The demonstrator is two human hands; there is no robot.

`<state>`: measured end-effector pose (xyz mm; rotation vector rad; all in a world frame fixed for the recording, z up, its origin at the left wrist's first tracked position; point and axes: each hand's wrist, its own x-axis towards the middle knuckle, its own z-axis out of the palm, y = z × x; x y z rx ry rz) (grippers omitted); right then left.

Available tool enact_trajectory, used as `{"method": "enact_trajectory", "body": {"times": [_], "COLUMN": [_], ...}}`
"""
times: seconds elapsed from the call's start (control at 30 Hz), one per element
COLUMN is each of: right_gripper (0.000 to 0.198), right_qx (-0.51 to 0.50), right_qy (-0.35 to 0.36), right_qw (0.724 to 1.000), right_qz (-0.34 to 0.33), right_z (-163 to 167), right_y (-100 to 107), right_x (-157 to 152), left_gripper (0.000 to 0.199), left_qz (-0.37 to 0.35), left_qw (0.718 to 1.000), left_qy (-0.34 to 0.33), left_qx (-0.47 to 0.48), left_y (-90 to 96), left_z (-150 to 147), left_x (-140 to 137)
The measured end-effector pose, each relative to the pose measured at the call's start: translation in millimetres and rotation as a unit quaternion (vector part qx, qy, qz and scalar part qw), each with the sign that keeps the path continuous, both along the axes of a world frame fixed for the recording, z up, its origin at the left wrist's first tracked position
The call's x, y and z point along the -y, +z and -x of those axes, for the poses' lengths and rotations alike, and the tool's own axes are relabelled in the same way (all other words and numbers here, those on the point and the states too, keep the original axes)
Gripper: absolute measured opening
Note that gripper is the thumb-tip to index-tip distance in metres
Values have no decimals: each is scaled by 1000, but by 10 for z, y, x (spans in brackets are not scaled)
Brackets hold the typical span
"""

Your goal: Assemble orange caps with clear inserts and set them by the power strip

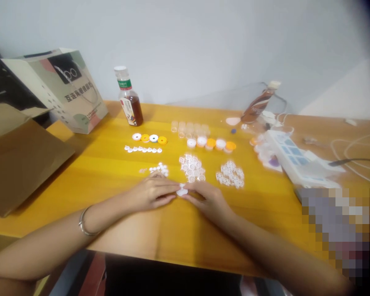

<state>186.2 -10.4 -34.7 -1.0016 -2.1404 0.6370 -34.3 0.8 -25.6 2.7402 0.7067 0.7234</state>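
Observation:
A small white plastic piece [181,190] sits between the fingertips of both hands, just above the table. My left hand [154,191], with a bangle on its wrist, pinches it from the left. From the right, my right hand [208,197] grips it between thumb and fingers. Small white round pieces [160,168] lie just beyond my left hand. Past the fingertips is a pile of translucent patterned discs [191,166], and to its right a heap of white lattice pieces [230,174]. Fine details of the held piece are blurred.
Behind run a row of small white parts [143,149], white and yellow rings [149,138], lidded caps [210,143] and clear cups [189,129]. A tea bottle [130,98], brown bottle [259,102], paper bag [77,90], cardboard box [27,160] and power strip [296,158] surround them.

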Motion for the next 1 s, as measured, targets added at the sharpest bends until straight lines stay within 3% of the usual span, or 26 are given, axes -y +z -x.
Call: {"method": "enact_trajectory", "body": {"times": [0.37,0.67,1.0], "right_gripper": [13,8,9], "right_qx": [2,-27,-10], "right_qy": [4,2,2], "right_qw": [1000,994,990], "right_qz": [-22,-103,-141], "right_z": [-13,-2,-1], "right_y": [-33,-100,-115], "right_x": [-25,-34,-37], "left_gripper": [32,33,34], "left_qz": [-24,-50,-64], "left_qw": [1000,998,996], "left_qy": [7,3,4], "left_qx": [-19,-40,-61], "left_y": [-13,-35,-10], "left_z": [-8,-7,-20], "left_x": [8,17,30]}}
